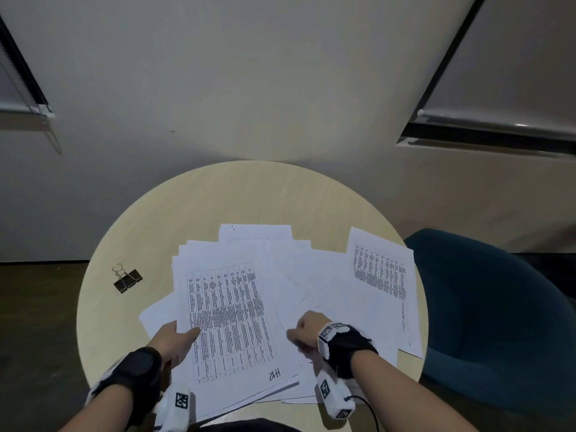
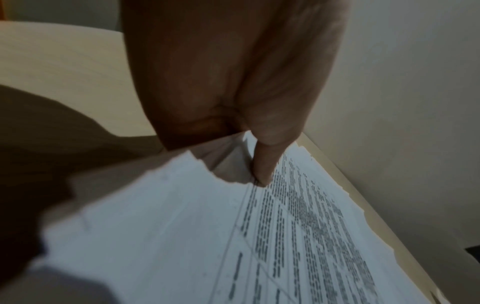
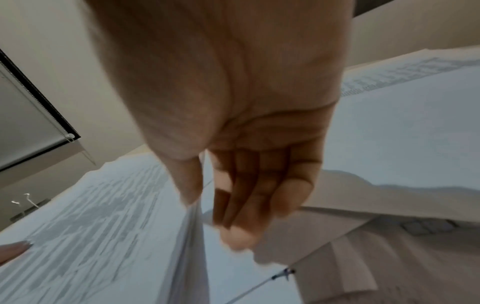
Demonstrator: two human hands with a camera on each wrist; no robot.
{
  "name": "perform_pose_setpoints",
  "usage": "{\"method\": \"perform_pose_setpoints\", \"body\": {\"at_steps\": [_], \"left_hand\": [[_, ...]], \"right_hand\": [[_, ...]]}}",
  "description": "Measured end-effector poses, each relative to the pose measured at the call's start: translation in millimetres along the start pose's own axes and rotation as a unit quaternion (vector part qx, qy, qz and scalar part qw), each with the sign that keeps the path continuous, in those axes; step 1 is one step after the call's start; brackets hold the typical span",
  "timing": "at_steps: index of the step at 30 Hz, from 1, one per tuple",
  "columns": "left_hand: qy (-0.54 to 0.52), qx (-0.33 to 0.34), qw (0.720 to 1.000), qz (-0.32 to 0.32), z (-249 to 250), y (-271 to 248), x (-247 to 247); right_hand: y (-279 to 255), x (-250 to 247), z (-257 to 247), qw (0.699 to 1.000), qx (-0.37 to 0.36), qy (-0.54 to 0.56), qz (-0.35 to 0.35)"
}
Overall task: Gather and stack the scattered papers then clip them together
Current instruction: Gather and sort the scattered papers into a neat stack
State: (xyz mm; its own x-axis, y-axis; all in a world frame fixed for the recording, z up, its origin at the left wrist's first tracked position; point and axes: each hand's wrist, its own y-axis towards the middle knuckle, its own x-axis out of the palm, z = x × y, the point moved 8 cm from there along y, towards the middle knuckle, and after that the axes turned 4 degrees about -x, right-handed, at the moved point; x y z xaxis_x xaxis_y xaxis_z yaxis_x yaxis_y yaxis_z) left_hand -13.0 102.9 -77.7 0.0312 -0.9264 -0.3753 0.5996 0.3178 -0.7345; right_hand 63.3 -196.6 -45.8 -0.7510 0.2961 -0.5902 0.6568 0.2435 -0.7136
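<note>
White papers lie fanned over the round table [image 1: 218, 198]. On top is a printed table sheet [image 1: 227, 319] marked "HR". My left hand [image 1: 182, 335] pinches the left edge of that loose stack, with the thumb [image 2: 262, 174] on top of the stack of sheets [image 2: 182, 236] and the fingers hidden beneath. My right hand [image 1: 300, 333] grips the stack's right edge [image 3: 192, 236] between thumb [image 3: 189, 185] and curled fingers [image 3: 246, 205]. Another printed sheet [image 1: 383, 285] lies apart at the right, over the table's rim. A black binder clip [image 1: 127, 280] sits on the table left of the papers, untouched.
A dark teal chair [image 1: 498, 307] stands close against the table's right side. A plain wall rises behind the table, with blinds at both upper corners. Bare tabletop shows at the far side and around the clip. A thin cable [image 3: 259, 286] hangs from my right wrist.
</note>
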Motion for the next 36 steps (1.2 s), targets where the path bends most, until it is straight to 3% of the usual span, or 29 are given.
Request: {"method": "perform_pose_setpoints", "body": {"at_steps": [3, 8, 10, 14, 17, 19, 22, 25, 28, 32, 36], "left_hand": [[-0.026, 0.024, 0.999, 0.017, 0, 0, 1], [-0.045, 0.073, 0.995, 0.045, 9, -7, 1], [-0.044, 0.116, 0.992, 0.028, 20, -15, 0], [-0.056, 0.217, 0.975, -0.006, 55, -41, -6], [-0.091, 0.272, 0.958, -0.002, 84, -62, -18], [-0.097, 0.308, 0.946, 0.03, 104, -70, -30], [-0.12, 0.35, 0.924, 0.091, 128, -83, -52], [-0.187, 0.375, 0.899, 0.131, 139, -91, -64], [-0.244, 0.35, 0.899, 0.099, 137, -88, -58], [-0.295, 0.343, 0.892, 0.032, 129, -75, -46], [-0.26, 0.377, 0.889, 0.026, 146, -83, -37]], "right_hand": [[13, -12, -7, 0.998, -0.009, -0.05, 0.049], [20, 14, -27, 0.996, -0.039, -0.079, -0.027], [22, 15, -29, 0.998, -0.035, -0.05, -0.034], [21, -21, -34, 0.991, -0.042, 0.111, 0.056], [9, -45, -52, 0.929, -0.094, 0.352, 0.064], [-5, -76, -72, 0.877, -0.178, 0.427, 0.13], [-41, -123, -100, 0.822, -0.262, 0.431, 0.263], [-68, -146, -126, 0.803, -0.318, 0.399, 0.309], [-74, -146, -135, 0.804, -0.344, 0.385, 0.294], [-55, -113, -117, 0.849, -0.282, 0.374, 0.243], [-50, -111, -102, 0.839, -0.25, 0.409, 0.259]]}}
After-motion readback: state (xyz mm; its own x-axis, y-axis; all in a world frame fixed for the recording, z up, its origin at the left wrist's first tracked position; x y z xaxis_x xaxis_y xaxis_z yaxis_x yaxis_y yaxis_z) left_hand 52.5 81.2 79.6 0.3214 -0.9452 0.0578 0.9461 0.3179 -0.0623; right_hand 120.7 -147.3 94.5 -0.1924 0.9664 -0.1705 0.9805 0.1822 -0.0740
